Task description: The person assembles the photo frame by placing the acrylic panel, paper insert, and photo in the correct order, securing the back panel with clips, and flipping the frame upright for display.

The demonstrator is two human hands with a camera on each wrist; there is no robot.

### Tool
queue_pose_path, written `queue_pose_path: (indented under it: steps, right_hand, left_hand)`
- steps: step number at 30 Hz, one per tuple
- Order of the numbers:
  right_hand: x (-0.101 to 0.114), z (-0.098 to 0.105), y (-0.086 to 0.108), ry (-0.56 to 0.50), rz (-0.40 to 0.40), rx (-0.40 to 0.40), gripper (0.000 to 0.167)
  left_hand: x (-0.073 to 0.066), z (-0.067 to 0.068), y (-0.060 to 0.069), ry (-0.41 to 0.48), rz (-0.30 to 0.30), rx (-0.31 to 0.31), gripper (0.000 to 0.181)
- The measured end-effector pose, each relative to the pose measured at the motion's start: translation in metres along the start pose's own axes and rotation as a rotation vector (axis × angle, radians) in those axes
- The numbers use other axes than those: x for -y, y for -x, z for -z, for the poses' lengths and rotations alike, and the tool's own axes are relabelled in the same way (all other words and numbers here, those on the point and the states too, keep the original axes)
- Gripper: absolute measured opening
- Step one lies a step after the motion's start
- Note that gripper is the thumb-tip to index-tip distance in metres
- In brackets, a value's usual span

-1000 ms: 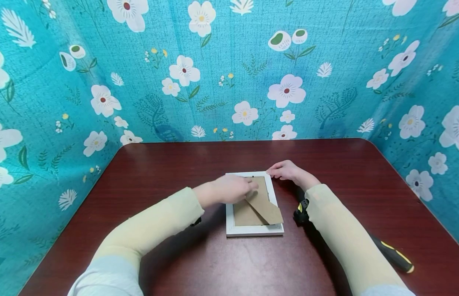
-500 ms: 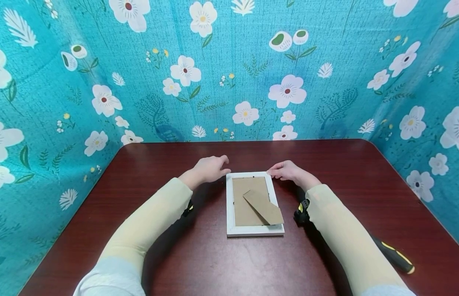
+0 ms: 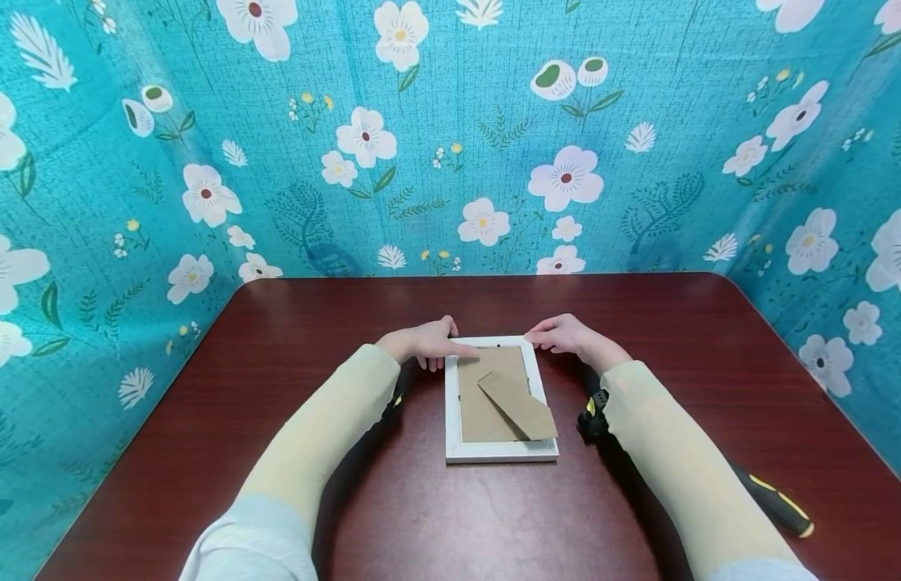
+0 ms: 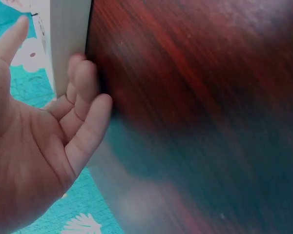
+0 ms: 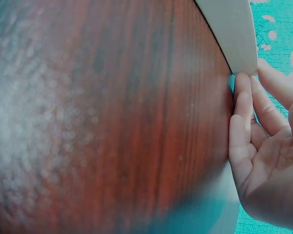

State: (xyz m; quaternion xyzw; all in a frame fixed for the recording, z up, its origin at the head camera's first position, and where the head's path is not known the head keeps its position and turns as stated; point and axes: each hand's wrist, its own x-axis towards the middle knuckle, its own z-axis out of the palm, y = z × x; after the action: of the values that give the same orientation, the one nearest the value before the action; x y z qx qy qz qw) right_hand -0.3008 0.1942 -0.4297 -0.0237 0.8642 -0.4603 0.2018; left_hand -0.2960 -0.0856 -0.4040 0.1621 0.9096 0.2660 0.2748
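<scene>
A white picture frame (image 3: pixel 452 411) lies face down on the table, its brown backing board (image 3: pixel 478 421) upward. A cardboard stand flap (image 3: pixel 521 407) slants across the lower part of the back. At the frame's far left corner is my left hand (image 3: pixel 427 340): the thumb stretches over the back and the loosely bent fingers come against the side. In the left wrist view a gap shows between the thumb and the frame. My right hand (image 3: pixel 567 337) pinches the far right corner between thumb and fingers, as the right wrist view also shows. The frame's front is hidden.
A black and yellow tool handle (image 3: pixel 777 504) lies on the dark red table (image 3: pixel 334 323), partly under the right forearm. Flowered teal cloth (image 3: pixel 436 161) hangs behind the table and at both sides.
My left hand has moved off the backing board to the left of the frame, then inward to its far left corner. My right hand has stayed at the far right corner.
</scene>
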Motion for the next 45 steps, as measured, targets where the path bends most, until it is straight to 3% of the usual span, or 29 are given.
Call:
queue_pose_path:
  steps: [7,23,29,33,36,41,45]
  right_hand:
    - [0.0,0.002,0.001,0.006,0.012,0.004,0.036]
    - [0.002,0.002,0.005,0.011,0.015,0.021,0.034]
    - [0.007,0.004,0.011,0.021,0.031,0.062,0.036]
    - [0.009,0.003,0.022,0.114,0.097,0.058,0.035]
    - [0.008,0.005,0.037,0.246,0.197,0.018,0.033]
    - [0.0,0.018,0.073,0.488,0.34,-0.075,0.033]
    - [-0.01,0.032,0.109,0.644,0.36,-0.11,0.038]
  left_hand:
    - [-0.001,0.001,-0.004,0.037,0.032,0.023,0.066]
    - [-0.007,-0.004,-0.002,0.019,0.091,0.012,0.057]
    - [-0.009,-0.002,0.0,0.014,0.121,0.013,0.058]
    - [-0.01,-0.001,0.002,0.017,0.124,0.014,0.058]
    - [-0.011,-0.001,0.003,0.016,0.12,0.01,0.057]
    - [-0.012,-0.001,0.004,0.014,0.116,0.006,0.056]
    - [-0.01,-0.003,0.004,0.016,0.112,0.008,0.055]
